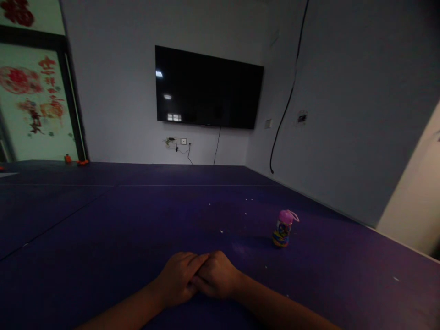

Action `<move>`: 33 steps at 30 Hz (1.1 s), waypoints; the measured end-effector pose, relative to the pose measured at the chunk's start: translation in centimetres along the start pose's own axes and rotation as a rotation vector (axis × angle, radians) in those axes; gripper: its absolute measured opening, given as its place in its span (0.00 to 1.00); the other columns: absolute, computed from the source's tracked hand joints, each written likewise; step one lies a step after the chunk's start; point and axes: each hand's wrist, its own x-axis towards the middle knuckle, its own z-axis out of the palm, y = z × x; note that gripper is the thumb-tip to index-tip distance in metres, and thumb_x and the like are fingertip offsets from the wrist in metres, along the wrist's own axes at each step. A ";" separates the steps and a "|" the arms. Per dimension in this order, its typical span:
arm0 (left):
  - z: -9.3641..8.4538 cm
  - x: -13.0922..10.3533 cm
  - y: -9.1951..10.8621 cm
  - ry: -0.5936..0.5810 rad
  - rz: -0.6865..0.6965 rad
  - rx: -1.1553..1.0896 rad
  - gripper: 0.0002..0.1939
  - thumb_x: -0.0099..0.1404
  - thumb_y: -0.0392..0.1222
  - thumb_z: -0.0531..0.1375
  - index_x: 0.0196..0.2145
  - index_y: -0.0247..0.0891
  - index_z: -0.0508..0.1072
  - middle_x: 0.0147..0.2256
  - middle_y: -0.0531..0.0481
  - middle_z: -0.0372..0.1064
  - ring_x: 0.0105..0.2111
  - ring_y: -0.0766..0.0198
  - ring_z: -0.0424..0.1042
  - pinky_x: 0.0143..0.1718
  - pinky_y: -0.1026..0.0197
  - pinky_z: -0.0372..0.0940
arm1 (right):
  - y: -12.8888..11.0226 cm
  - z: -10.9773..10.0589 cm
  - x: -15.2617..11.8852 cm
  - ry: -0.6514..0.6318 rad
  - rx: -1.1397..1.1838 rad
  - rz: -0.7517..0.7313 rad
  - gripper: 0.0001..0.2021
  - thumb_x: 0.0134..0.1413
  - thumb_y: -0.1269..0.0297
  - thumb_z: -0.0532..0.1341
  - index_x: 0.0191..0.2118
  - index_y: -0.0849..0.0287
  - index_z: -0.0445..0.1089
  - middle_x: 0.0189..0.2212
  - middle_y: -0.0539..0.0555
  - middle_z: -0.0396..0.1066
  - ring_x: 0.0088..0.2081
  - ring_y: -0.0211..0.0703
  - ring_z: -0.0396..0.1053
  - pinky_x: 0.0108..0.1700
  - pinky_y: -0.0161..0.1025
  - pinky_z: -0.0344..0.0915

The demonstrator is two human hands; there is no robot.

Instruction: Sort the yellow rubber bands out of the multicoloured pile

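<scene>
- The grip was closed on itself: the left hand [177, 278] and right hand [220, 276] were clasped together, fingers curled, with no object showing between them. The palms were hidden, so anything tucked inside could not be told.
- The clear plastic jar [282, 233] stood on its base on the purple counter [137, 220], beyond the hands and off to the right, touching neither. Its pink lid [285, 215] was on, and a pink loop handle [294, 216] stuck out to the right. Multicoloured pieces showed through the wall, too dark to name.
- The right hand looked the better placed for the jar, being on that side; a good reach called for unclasping first, so that neither hand dragged the other.
- A wrap around the jar's body seemed surer than hooking the thin loop, which would probably have let it swing.
- For any work at the lid, the sound way was one hand steadying the body and the other on the lid, kept upright lest the contents spill.
- Small white scraps [221, 231] lay scattered nearby; the light was dim, so an unhurried approach suited.
</scene>
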 end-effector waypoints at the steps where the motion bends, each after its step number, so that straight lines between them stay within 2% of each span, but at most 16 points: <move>1: 0.0 0.0 0.0 -0.002 -0.003 -0.003 0.28 0.54 0.36 0.53 0.54 0.37 0.59 0.41 0.44 0.72 0.39 0.56 0.71 0.42 0.54 0.66 | 0.0 0.0 0.0 0.001 0.000 0.000 0.18 0.58 0.58 0.48 0.27 0.60 0.69 0.22 0.52 0.72 0.21 0.39 0.67 0.20 0.37 0.51; 10: -0.1 0.0 0.0 0.057 0.020 0.006 0.25 0.59 0.40 0.53 0.54 0.37 0.61 0.39 0.43 0.73 0.37 0.55 0.72 0.40 0.53 0.66 | 0.0 -0.2 0.1 0.030 0.027 -0.004 0.20 0.60 0.56 0.45 0.29 0.60 0.69 0.21 0.53 0.72 0.20 0.37 0.66 0.21 0.35 0.51; 14: -0.3 0.0 0.0 0.137 0.017 -0.028 0.22 0.63 0.44 0.50 0.55 0.38 0.61 0.39 0.43 0.74 0.37 0.56 0.73 0.39 0.54 0.67 | -0.2 -0.9 -0.1 0.153 0.082 0.023 0.25 0.62 0.55 0.37 0.32 0.60 0.68 0.24 0.55 0.71 0.23 0.39 0.66 0.24 0.36 0.57; 16: -0.5 0.2 -0.1 0.201 -0.042 -0.077 0.22 0.65 0.46 0.49 0.55 0.40 0.60 0.40 0.44 0.74 0.37 0.58 0.73 0.40 0.56 0.67 | -0.4 -1.5 -0.3 0.285 0.125 0.070 0.26 0.63 0.55 0.36 0.37 0.61 0.67 0.27 0.56 0.72 0.27 0.41 0.68 0.28 0.37 0.61; 18: -0.7 0.4 -0.3 0.251 -0.165 -0.141 0.21 0.65 0.47 0.50 0.55 0.41 0.61 0.37 0.46 0.74 0.35 0.61 0.73 0.38 0.60 0.67 | -0.2 -2.5 -0.1 0.413 0.119 0.168 0.23 0.63 0.56 0.38 0.41 0.61 0.67 0.30 0.57 0.72 0.31 0.42 0.68 0.32 0.38 0.63; 20: -0.8 0.7 -0.5 0.279 -0.307 -0.217 0.20 0.65 0.48 0.50 0.53 0.41 0.63 0.31 0.50 0.74 0.29 0.64 0.72 0.32 0.63 0.67 | 0.7 -4.3 0.3 0.460 0.045 0.306 0.19 0.63 0.60 0.42 0.41 0.61 0.68 0.32 0.58 0.72 0.34 0.42 0.69 0.36 0.38 0.63; 23: -0.7 1.1 -0.8 0.306 -0.447 -0.302 0.20 0.65 0.50 0.49 0.50 0.40 0.67 0.24 0.53 0.70 0.23 0.66 0.70 0.26 0.66 0.64 | 3.7 -8.9 0.8 0.296 -0.135 0.566 0.19 0.62 0.59 0.44 0.34 0.59 0.70 0.31 0.57 0.72 0.34 0.43 0.70 0.37 0.38 0.63; 25: -0.4 1.2 -1.0 0.323 -0.474 -0.315 0.20 0.65 0.51 0.49 0.48 0.39 0.69 0.23 0.54 0.69 0.22 0.67 0.68 0.24 0.67 0.63 | 6.4 -12.7 0.3 0.177 -0.263 0.755 0.17 0.60 0.55 0.48 0.36 0.57 0.71 0.35 0.56 0.73 0.37 0.45 0.70 0.37 0.39 0.63; 28: -0.1 1.2 -1.1 0.328 -0.449 -0.297 0.19 0.64 0.50 0.49 0.46 0.39 0.70 0.22 0.54 0.69 0.20 0.68 0.67 0.24 0.67 0.62 | 10.2 -17.4 -2.2 0.029 -0.409 1.003 0.17 0.57 0.52 0.51 0.43 0.54 0.71 0.40 0.57 0.72 0.42 0.50 0.69 0.38 0.41 0.63; 30: 0.2 1.2 -1.1 0.328 -0.411 -0.267 0.18 0.64 0.49 0.50 0.45 0.40 0.71 0.23 0.53 0.70 0.21 0.68 0.68 0.25 0.67 0.63 | 11.9 -19.1 -4.5 -0.102 -0.437 1.188 0.18 0.56 0.52 0.53 0.44 0.57 0.71 0.40 0.59 0.72 0.42 0.53 0.70 0.38 0.43 0.64; 33: 0.5 1.1 -1.2 0.338 -0.330 -0.196 0.15 0.64 0.47 0.51 0.41 0.42 0.74 0.27 0.51 0.73 0.24 0.66 0.71 0.29 0.65 0.66 | 13.1 -19.5 -7.1 -0.344 -0.282 1.390 0.17 0.53 0.51 0.56 0.35 0.58 0.73 0.35 0.61 0.73 0.39 0.53 0.71 0.34 0.41 0.64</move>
